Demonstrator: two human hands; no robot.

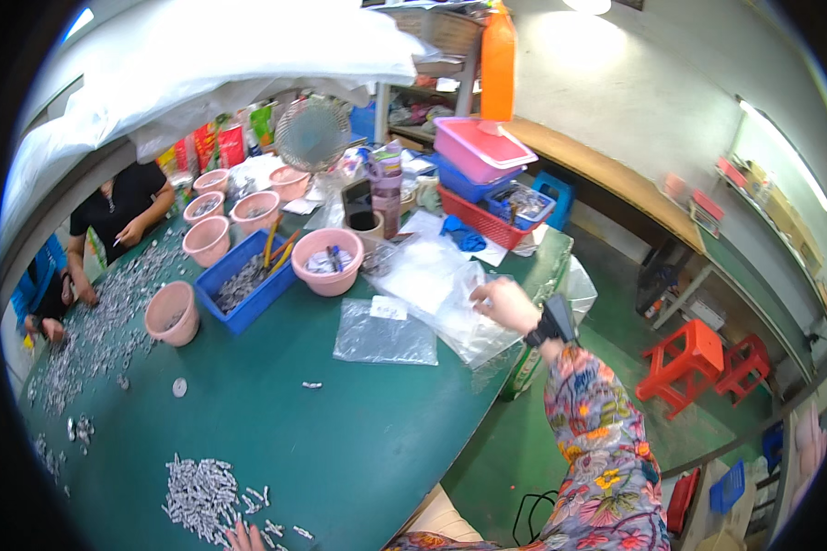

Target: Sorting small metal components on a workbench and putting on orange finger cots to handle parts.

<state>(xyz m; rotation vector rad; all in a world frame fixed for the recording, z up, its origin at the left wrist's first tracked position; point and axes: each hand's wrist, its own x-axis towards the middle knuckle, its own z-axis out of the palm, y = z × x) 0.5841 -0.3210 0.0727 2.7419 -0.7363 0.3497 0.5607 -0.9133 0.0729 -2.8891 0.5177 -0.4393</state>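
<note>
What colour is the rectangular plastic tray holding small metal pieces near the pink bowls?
Blue; the rectangular plastic tray shows clearly in the head view.

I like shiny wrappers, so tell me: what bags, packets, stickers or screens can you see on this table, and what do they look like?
Clear plastic bag: flat on the green table, with a small white label.
Pile of clear bags: under the right hand, crinkled and see-through.
Colourful packets: far left edge, upright, red, yellow and green.
Phone: propped behind the pink bowl, dark screen.
Left hand: by small silver pieces.
</note>
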